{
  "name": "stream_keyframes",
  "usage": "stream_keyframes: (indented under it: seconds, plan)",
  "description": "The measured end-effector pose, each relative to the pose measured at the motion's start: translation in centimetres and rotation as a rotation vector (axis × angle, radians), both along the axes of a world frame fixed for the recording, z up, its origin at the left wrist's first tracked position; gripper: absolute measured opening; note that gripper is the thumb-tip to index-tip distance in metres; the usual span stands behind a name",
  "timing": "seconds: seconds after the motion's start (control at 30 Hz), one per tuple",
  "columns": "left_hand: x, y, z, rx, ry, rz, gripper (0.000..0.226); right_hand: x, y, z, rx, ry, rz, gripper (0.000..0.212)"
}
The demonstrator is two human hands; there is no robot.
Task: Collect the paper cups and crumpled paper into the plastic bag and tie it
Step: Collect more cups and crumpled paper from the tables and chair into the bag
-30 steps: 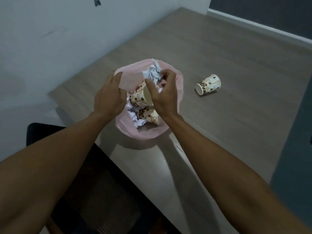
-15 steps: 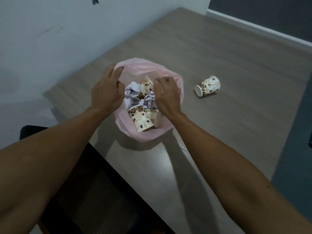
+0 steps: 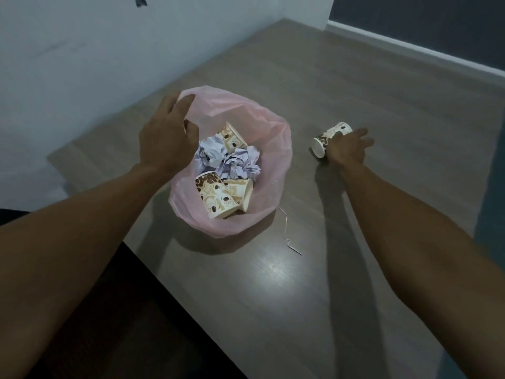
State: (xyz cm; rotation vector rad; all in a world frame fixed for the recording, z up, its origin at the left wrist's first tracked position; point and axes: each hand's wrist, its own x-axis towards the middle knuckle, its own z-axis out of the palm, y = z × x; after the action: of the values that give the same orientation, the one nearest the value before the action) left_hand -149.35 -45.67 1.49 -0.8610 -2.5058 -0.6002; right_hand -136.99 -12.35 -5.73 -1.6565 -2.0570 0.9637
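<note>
Pink bag (image 3: 276,149) stands open on the table (image 3: 355,242), holding three cups (image 3: 218,198) and crumpled paper (image 3: 232,164). Left hand (image 3: 166,138) pinches the bag's left rim. Right hand (image 3: 347,149) lies over a fourth cup (image 3: 326,138), on its side right of the bag; full grasp cannot be told. Cups bear a coffee-bean print; lettering unreadable.

1. Worktop (image 3: 314,283): grey-brown wood grain, glare patch nr front.
2. Thin white string (image 3: 285,228) lying loose on it.
3. White wall (image 3: 82,64) behind; dark tape scrap (image 3: 140,1) at top.
</note>
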Motion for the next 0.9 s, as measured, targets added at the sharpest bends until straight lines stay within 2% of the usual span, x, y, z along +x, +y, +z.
stream_keyframes:
  seconds: [0.13, 0.27, 0.4, 0.5, 0.67, 0.8, 0.9]
  plan:
    - [-0.6, -0.2, 0.0, -0.011, -0.002, -0.004, 0.053, -0.1, 0.9, -0.3, -0.060, 0.020, 0.029, 0.053]
    - [-0.8, -0.4, 0.8, -0.045, -0.080, 0.015, 0.057, -0.3, -1.2, 0.6, 0.086, 0.123, 0.069, 0.039]
    - [-1.1, -0.7, 2.0, -0.138, -0.232, 0.028, 0.067, -0.5, -6.5, 2.7, 0.346, 0.452, 0.134, 0.028]
    - [-1.2, -1.0, 3.1, -0.190, -0.340, 0.023, 0.071, -0.3, -12.2, 4.5, 0.445, 0.641, 0.317, 0.026]
    - [-1.6, -2.0, 5.0, -0.212, -0.442, -0.026, 0.070, -1.2, -19.2, 4.8, 0.486, 0.539, 0.741, 0.019]
    - [-2.2, -3.1, 5.9, -0.212, -0.438, -0.082, 0.069, -2.4, -21.3, 4.0, 0.513, 0.360, 0.901, 0.020]
    - [-2.1, -3.9, 6.1, -0.207, -0.431, -0.158, 0.070, -2.8, -21.7, 4.1, 0.469, 0.145, 1.020, 0.024]
